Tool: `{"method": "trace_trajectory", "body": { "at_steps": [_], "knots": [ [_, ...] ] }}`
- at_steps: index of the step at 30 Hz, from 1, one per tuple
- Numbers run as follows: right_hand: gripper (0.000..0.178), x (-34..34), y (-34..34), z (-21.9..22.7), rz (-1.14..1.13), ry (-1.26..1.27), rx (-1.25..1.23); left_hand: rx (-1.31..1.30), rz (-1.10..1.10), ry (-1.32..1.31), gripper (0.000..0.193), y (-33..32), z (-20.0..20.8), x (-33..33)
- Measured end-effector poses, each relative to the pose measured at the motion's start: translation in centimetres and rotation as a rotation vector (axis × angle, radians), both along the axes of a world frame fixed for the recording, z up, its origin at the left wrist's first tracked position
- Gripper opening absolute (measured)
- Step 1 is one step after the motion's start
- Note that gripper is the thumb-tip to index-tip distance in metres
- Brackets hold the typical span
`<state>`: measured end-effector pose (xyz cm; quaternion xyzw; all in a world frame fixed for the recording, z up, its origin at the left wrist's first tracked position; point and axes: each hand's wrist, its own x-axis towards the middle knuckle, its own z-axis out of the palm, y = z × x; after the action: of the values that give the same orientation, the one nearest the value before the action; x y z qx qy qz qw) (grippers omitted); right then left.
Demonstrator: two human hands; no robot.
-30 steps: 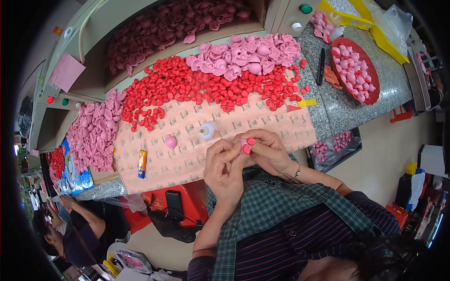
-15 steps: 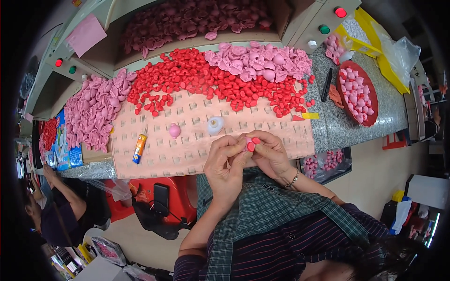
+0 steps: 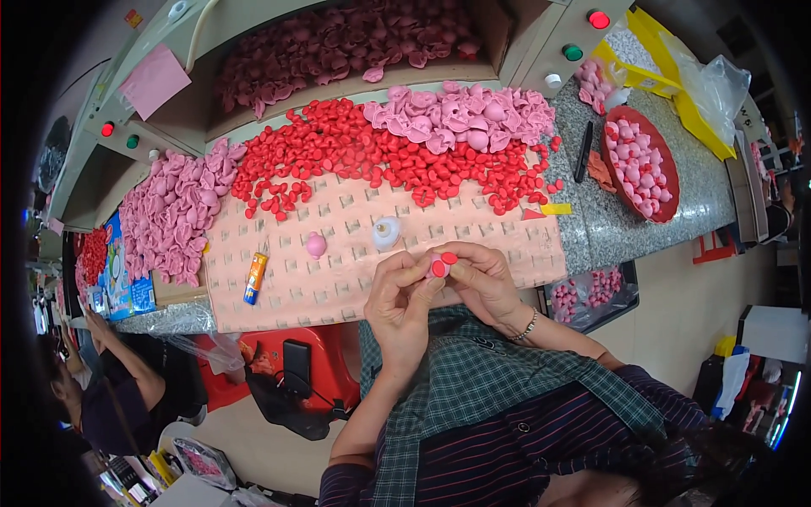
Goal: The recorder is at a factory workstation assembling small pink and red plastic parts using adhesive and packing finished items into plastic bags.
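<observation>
My left hand [image 3: 400, 302] and my right hand [image 3: 478, 281] meet over the near edge of a pink gridded mat [image 3: 338, 270]. Together they pinch a small pink piece [image 3: 436, 269] with a small red piece [image 3: 449, 258] pressed against it at the fingertips. Just beyond the hands a white ring-shaped piece [image 3: 387, 231] and a pink ball-shaped piece [image 3: 315, 244] lie on the mat. A heap of red pieces [image 3: 380, 160] covers the mat's far side, with pink pieces [image 3: 460, 118] piled behind it.
An orange glue tube [image 3: 254, 277] lies on the mat's left. More pink pieces [image 3: 169, 211] are heaped at left. A red bowl [image 3: 672, 165] of pink pieces and a black pen [image 3: 583, 152] sit on the grey counter at right. Another person [image 3: 110, 389] sits lower left.
The view has shifted slightly; my hands stay together at the mat's near edge, still working the pink and red pieces between the fingertips.
</observation>
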<state>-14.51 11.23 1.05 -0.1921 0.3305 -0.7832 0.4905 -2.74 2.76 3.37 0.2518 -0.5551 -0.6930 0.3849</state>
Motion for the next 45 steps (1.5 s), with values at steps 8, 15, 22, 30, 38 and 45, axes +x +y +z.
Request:
{"method": "trace_trajectory", "body": {
  "at_steps": [8,15,22,30,38,45],
  "knots": [
    [0.026,0.0,0.1,-0.4,0.001,-0.015,0.018,0.046,-0.018,-0.037,0.022,-0.3,0.1,0.3],
    [0.026,0.4,0.1,-0.5,-0.046,0.059,0.053,0.036,-0.048,-0.005,0.023,-0.5,-1.0,0.6],
    [0.024,1.4,-0.3,0.5,-0.110,0.217,0.210,0.127,-0.026,0.160,0.025,-0.5,-2.9,0.9],
    [0.023,1.2,-0.6,0.7,-0.181,0.376,0.136,0.091,-0.057,0.191,0.023,-0.9,-3.0,0.8],
    [0.021,0.9,-0.2,-0.2,-0.152,0.329,0.107,0.052,-0.083,0.194,0.019,-0.8,-3.0,0.7],
    [0.024,0.4,-0.4,-0.8,-0.081,0.123,0.019,0.064,-0.049,0.160,0.020,-0.6,-2.9,0.4]
  ]
}}
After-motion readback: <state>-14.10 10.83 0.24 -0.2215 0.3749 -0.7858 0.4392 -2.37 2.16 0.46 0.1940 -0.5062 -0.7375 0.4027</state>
